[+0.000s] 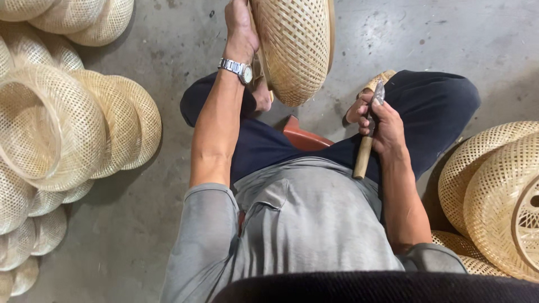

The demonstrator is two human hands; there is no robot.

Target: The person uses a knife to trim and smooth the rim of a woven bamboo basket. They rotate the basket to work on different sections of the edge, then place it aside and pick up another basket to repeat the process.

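- While the person sits on a low red stool (300,136) over a grey concrete floor (168,45), the left hand (241,31) is raised at the far middle of the scene, fingers closed around the rim of a woven bamboo basket (295,47).
- That basket is tipped up on its edge, its rounded bottom facing right and its open side turned toward the left hand; its lower curve hangs just above the person's knees.
- On the left wrist sits a silver wristwatch (237,68), just beside the basket's rim.
- Over the right thigh, the right hand (382,126) is wrapped tightly around a knife (368,134), the fingers fully curled.
- From the near side of the fist the knife's pale wooden handle sticks out toward the grey shirt, while the short metal blade points up and far, ending near a sandalled foot (379,80).
- The knife is well apart from the basket, not touching it.
- At the left of the scene, finished baskets (84,123) lie in overlapping stacks on the floor.
- At the near right, a further pile of woven baskets (494,191) rests beside the person's right leg.
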